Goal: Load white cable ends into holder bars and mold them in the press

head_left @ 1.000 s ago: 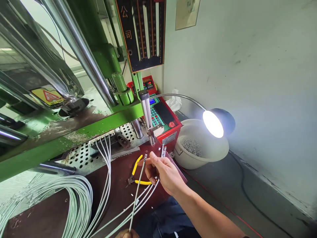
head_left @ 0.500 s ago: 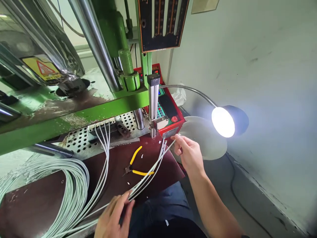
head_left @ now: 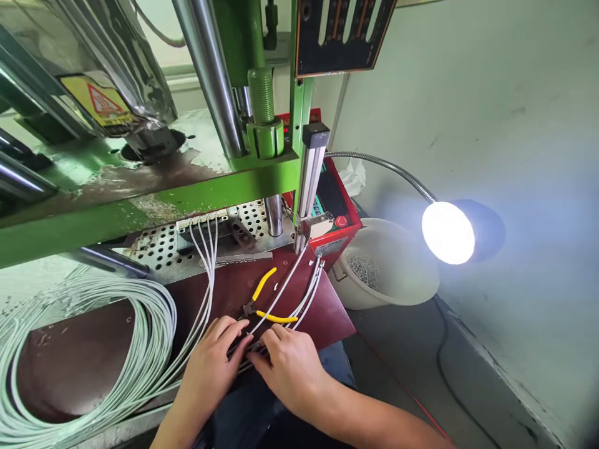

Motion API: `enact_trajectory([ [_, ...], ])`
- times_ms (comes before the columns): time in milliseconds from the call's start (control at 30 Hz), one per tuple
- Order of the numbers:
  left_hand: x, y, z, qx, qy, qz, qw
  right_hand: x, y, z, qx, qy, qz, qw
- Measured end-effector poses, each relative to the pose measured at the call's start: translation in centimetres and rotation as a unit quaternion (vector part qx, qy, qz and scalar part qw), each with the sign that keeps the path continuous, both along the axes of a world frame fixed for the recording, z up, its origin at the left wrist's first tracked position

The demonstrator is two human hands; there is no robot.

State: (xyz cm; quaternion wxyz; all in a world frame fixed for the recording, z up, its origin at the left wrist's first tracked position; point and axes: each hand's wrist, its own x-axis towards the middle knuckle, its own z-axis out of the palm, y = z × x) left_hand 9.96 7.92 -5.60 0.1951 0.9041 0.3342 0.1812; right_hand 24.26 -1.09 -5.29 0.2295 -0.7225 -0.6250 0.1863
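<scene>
My left hand [head_left: 213, 358] is closed at the near edge of the brown board [head_left: 337, 315], thumb and fingers pinching a light grey cable [head_left: 281, 290]. That cable slants up and away toward the metal post. Close beside it, my right hand [head_left: 294, 368] has its fingers curled round the cables of the same run; its exact grip is partly hidden. Several cable ends with small plugs [head_left: 321, 264] lie on the board's right side. Yellow-handled cutting pliers [head_left: 266, 315] rest with handles spread just beyond my hands, the cables crossing over one handle.
A big coil of grey cable [head_left: 154, 330] lies at left. Several cables run into a mould [head_left: 203, 226] under the green press [head_left: 154, 212]. To the right stand a red control box [head_left: 344, 234], a white bin [head_left: 412, 274] with scraps inside and a lit lamp [head_left: 448, 232].
My right hand has come from the cable ends at the right down beside my left hand. One cable now lies apart from the others, and the view has shifted slightly.
</scene>
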Motion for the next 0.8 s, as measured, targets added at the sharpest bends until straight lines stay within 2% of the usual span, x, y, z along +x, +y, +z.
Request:
enact_trajectory([
  [67, -0.4, 0.1, 0.7, -0.013, -0.021, 0.023, 0.999, -1.3, 0.7, -0.4, -0.015, -0.060, -0.010, 0.998],
  [133, -0.9, 0.4, 1.6, -0.026, -0.056, 0.060, 0.996, -1.6, 1.1, -0.5, -0.021, -0.080, -0.013, 0.997],
  [200, -1.4, 1.3, 2.5, -0.049, -0.093, 0.117, 0.987, -1.0, 1.0, 0.0, -0.030, -0.049, 0.002, 0.998],
  [267, -1.6, 2.8, 3.2, -0.096, -0.134, 0.194, 0.967, 0.5, 0.4, 1.1, -0.063, 0.040, 0.080, 0.994],
  [300, -1.6, 3.7, 3.4, -0.138, -0.167, 0.240, 0.946, 1.4, 0.0, 1.8, -0.088, 0.089, 0.143, 0.982],
  [367, -1.2, 6.0, 3.4, -0.242, -0.251, 0.317, 0.882, 3.4, -0.3, 3.3, -0.135, 0.138, 0.279, 0.941],
  [433, -0.2, 8.6, 3.0, -0.341, -0.323, 0.346, 0.812, 5.2, 0.3, 4.8, -0.133, 0.101, 0.311, 0.935],
  [500, 1.1, 11.0, 2.5, -0.401, -0.356, 0.333, 0.776, 6.1, 2.4, 5.6, -0.096, 0.072, 0.250, 0.961],
  [600, 3.1, 13.8, 2.0, -0.481, -0.372, 0.294, 0.738, 6.2, 8.1, 5.7, -0.027, 0.079, 0.143, 0.986],
  [700, 4.3, 14.8, 1.6, -0.557, -0.368, 0.249, 0.702, 5.6, 15.3, 4.8, 0.031, 0.050, 0.037, 0.998],
  [800, 4.7, 14.6, 1.4, -0.606, -0.363, 0.212, 0.675, 5.3, 21.7, 4.0, 0.029, 0.046, -0.032, 0.998],
])
